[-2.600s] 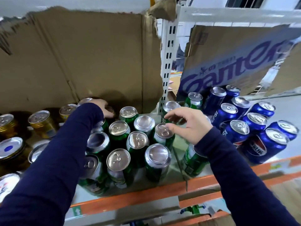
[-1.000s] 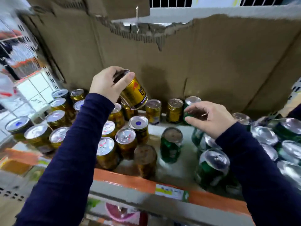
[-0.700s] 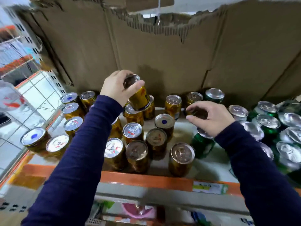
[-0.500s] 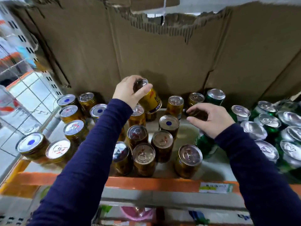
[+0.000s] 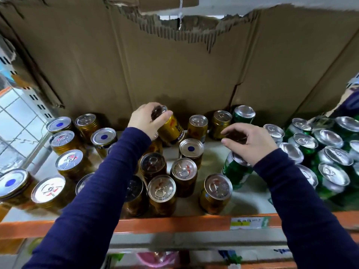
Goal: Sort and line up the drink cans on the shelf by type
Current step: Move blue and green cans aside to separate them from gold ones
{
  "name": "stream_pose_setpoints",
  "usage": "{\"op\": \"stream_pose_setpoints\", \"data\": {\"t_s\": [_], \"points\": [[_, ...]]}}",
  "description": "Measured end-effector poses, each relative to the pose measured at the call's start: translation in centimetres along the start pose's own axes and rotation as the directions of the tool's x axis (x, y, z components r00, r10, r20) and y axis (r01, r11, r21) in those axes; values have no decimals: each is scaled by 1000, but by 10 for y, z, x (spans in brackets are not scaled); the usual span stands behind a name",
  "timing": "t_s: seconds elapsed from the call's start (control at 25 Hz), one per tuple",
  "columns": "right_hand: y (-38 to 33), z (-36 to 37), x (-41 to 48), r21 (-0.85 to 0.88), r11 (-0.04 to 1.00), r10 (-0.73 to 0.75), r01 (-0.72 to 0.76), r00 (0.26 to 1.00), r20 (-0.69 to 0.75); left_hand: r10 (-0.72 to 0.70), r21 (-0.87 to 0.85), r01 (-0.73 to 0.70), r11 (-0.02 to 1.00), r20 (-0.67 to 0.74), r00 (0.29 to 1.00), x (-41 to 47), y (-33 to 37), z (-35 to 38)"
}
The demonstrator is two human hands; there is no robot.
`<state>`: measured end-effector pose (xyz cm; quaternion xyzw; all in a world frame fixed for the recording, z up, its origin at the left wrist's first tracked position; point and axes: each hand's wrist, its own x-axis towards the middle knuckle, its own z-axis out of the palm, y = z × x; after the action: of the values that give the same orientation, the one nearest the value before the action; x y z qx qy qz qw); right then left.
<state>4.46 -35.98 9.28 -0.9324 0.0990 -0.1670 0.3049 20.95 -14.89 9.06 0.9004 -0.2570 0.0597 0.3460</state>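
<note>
My left hand (image 5: 144,119) grips a gold can (image 5: 172,130) by its top and holds it tilted above the back rows of the shelf. Several gold cans (image 5: 183,169) stand upright on the left and middle of the shelf, some with blue-dotted lids (image 5: 191,148). My right hand (image 5: 246,141) hovers with loosely curled fingers and holds nothing, its heel just over the top of a green can (image 5: 234,172). Several more green cans (image 5: 330,152) crowd the right side. One green can (image 5: 243,114) stands at the back next to gold ones.
A torn cardboard sheet (image 5: 174,74) lines the back of the shelf. The orange front rail (image 5: 174,226) carries a price label (image 5: 249,222). A wire grid panel (image 5: 17,123) closes the left end. Bare shelf board (image 5: 215,152) shows between the gold and green groups.
My left hand lifted a gold can and carried it right and lower, towards the back rows. The view swung left from the green and blue cans. My right hand stayed hovering, empty.
</note>
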Motion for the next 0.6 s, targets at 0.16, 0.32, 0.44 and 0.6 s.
{"op": "stream_pose_setpoints", "data": {"t_s": [0.16,0.32,0.44,0.6], "points": [[9,-5,0,6,1000,-10,10,1000,-12,39,199,-84,976,223,974,-1,5,17],[18,-12,-5,51,999,-17,17,1000,-11,11,362,-140,921,336,942,-5,10,30],[27,-24,-12,72,997,-35,39,998,-49,-27,355,-90,931,313,949,-8,12,32],[44,-35,-28,40,996,-77,82,990,-118,6,301,-92,949,276,961,-24,39,39]]}}
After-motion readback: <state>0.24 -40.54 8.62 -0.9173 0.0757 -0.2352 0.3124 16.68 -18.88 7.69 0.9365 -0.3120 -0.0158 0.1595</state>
